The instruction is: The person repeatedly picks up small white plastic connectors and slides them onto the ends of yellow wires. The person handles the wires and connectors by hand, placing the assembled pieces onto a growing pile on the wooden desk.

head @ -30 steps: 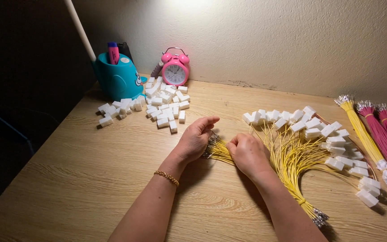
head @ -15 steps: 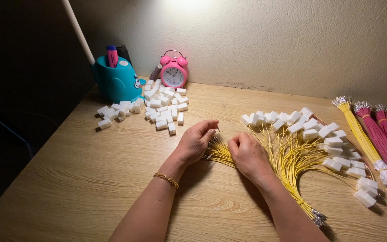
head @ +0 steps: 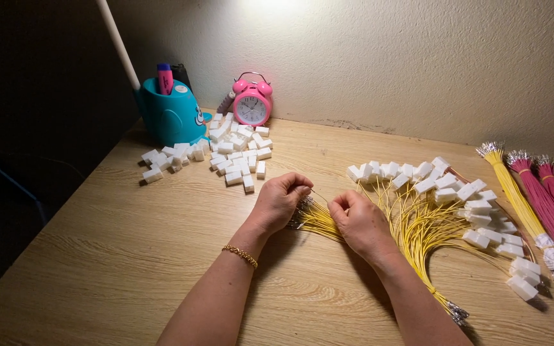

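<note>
My left hand (head: 280,202) and my right hand (head: 357,221) meet at the middle of the wooden table (head: 97,256), both with fingers closed. Between them runs one thin yellow wire (head: 318,194), pinched at each end. Under the hands lie the metal-tipped ends of a fan of yellow wires (head: 418,224). Those wires spread to the right and end in small white plastic connectors (head: 476,208). A gold bracelet (head: 239,255) sits on my left wrist.
A pile of loose white connectors (head: 235,157) lies at the back left, beside a teal pen holder (head: 171,115) and a pink alarm clock (head: 251,106). A white lamp pole (head: 118,41) rises behind them. Tied bundles of yellow wires (head: 514,192) and pink wires (head: 546,205) lie at the right edge.
My left hand's fingers, spread a second ago, have closed onto the wire. Both hands have stayed over the wire ends, the single wire now drawn between them.
</note>
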